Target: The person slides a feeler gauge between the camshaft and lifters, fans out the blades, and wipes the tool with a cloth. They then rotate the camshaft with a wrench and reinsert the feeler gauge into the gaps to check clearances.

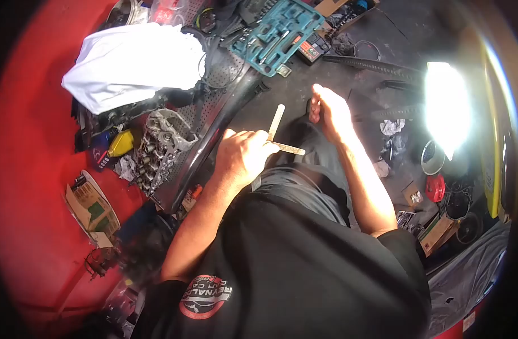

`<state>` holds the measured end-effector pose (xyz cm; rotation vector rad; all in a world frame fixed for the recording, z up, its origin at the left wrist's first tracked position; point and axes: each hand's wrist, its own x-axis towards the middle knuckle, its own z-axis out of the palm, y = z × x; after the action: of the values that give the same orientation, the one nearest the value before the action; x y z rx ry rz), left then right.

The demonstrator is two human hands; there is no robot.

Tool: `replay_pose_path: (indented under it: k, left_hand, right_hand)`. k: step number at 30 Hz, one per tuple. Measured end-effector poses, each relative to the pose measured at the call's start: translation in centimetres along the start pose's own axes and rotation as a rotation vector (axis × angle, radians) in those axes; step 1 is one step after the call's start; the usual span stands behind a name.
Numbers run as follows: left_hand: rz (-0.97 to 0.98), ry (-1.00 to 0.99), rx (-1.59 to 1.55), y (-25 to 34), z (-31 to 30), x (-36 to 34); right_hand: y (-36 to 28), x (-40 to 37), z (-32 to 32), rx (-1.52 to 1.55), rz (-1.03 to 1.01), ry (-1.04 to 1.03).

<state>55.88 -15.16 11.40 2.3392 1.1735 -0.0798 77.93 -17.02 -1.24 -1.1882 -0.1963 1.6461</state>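
Left hand [242, 155] gripping a fanned metal gauge [277, 127] over the lap.
Its fingers are closed round the gauge's pivot end and hide it; two thin blades stick out, one upward, one to the right. The right hand [329, 110] rests on the knee with its fingers curled away, so I cannot tell whether it holds anything. Glare [446, 107] washes out the floor at right. A cylinder head [160, 147] and white cloth [134, 65] lie to the left.
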Motion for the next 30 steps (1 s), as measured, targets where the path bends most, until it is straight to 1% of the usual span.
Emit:
replay_pose_path:
  k: [1, 3, 4, 5, 7, 8, 11, 12, 15, 16, 17, 19, 23, 26, 30]
  left_hand:
    - [-0.001, 0.001, 0.002, 0.5, 0.2, 0.8]
    - [0.012, 0.008, 0.022, 1.5, 0.5, 2.0]
    - [0.011, 0.003, 0.028, 2.2, 0.3, 2.5]
    - [0.009, -0.002, 0.035, 2.8, 0.2, 3.0]
    - [0.032, -0.005, 0.077, 3.6, 0.0, 3.7]
    - [0.044, -0.004, 0.099, 3.9, 0.0, 4.0]
    - [0.019, -0.017, 0.126, 4.7, 0.0, 4.4]
    - [0.013, -0.021, 0.130, 4.9, -0.1, 4.5]
    - [0.012, -0.026, 0.131, 5.4, -0.3, 4.7]
    - [0.023, -0.024, 0.128, 5.3, -0.1, 4.7]
    - [0.033, -0.021, 0.124, 5.3, 0.0, 4.7]
    - [0.052, -0.009, 0.082, 5.6, -0.1, 4.8]
    - [0.075, 0.020, 0.016, 5.8, -0.2, 5.2]
    - [0.138, 0.010, 0.021, 5.3, -0.3, 5.3]
    - [0.093, 0.009, 0.046, 5.3, -0.3, 5.3]
  right_hand:
    - [-0.3, -0.3, -0.8, -0.099, -0.021, -0.065]
    - [-0.5, -1.0, -1.0, -0.112, -0.101, -0.183]
    - [-0.5, -1.2, -0.6, -0.037, -0.101, -0.238]
    - [-0.4, -1.3, -0.6, 0.026, -0.055, -0.343]
    - [-1.7, -2.0, 0.5, 0.197, -0.036, -0.501]
    - [-1.7, -2.1, 0.5, 0.181, 0.004, -0.509]
    - [-1.9, -2.1, 0.3, 0.070, -0.035, -0.547]
    - [-2.2, -2.2, 0.3, 0.009, -0.094, -0.533]
    - [-2.7, -1.9, -0.3, -0.042, -0.018, -0.503]
    - [-3.0, -1.9, -0.4, -0.028, -0.044, -0.484]
    - [-3.3, -1.7, -0.5, -0.156, -0.070, -0.437]
    - [-3.5, -1.4, -0.4, -0.164, -0.062, -0.408]
    - [-4.0, -0.7, -0.7, -0.013, -0.013, -0.475]
    - [-4.1, -0.6, -1.1, 0.062, 0.013, -0.507]
    - [-4.2, -0.6, -1.0, 0.062, 0.019, -0.521]
